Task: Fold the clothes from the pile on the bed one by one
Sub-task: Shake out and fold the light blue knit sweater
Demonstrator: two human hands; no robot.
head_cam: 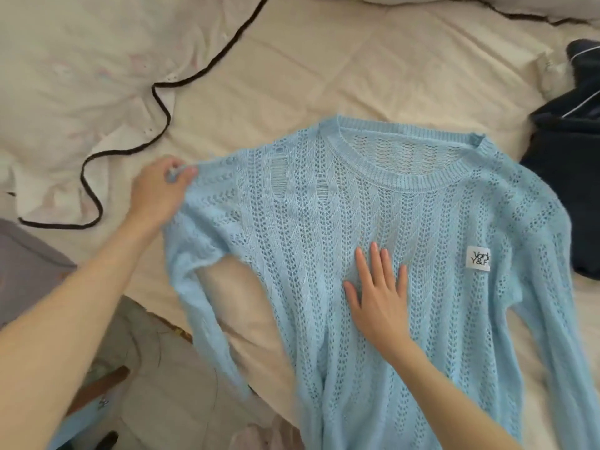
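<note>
A light blue open-knit sweater (422,228) lies face up on the cream bed (324,76), neck toward the far side, with a white label near its right chest. My left hand (159,193) pinches the sweater's left shoulder and lifts it slightly; the left sleeve hangs down from there toward the bed's near edge. My right hand (380,293) lies flat on the middle of the sweater's chest, fingers straight and spread. The right sleeve runs down along the sweater's right side.
A dark navy garment (568,190) lies at the right edge of the bed. A white cloth with dark trim (81,102) is crumpled at the left. Grey fabric and other clothes (146,368) sit at the lower left, below the bed's edge.
</note>
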